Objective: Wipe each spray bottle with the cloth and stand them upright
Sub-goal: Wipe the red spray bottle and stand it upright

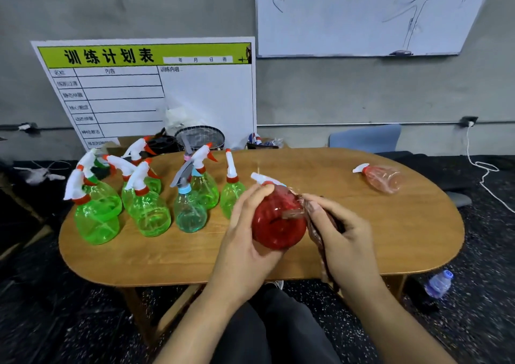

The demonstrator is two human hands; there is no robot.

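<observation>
**Inspector:** Report the hands and what they hold.

**Operator:** My left hand (245,224) grips the red spray bottle (278,219), fingers curled round its side and the thumb up near the neck. The bottle is tipped over, its base facing me and its white trigger head (260,178) pointing away from the hand, raised above the wooden table (362,224). My right hand (342,235) is closed on the cloth (320,241), a brownish rag pinched between thumb and fingers. The cloth touches the bottle's right side and trails down below the hand past the table edge.

**Inspector:** The other bottles?

**Operator:** Left of my left hand stands a cluster of upright bottles. Nearest it is a green bottle (231,193) with a white head, partly hidden behind the fingers. Further left are a pale blue-green bottle (189,213) with a grey trigger, and behind it another green one (204,188). Beyond those, further left, are more green bottles, including two large ones (97,219) (150,213) at the front. I cannot count the rear ones reliably; their heads overlap.

**Inspector:** Anything to the right?

**Operator:** One pale pink bottle (383,180) lies on its side, well beyond my right hand, towards the far right of the table. A clear water bottle (439,284) lies on the floor to the right of my right arm.
</observation>
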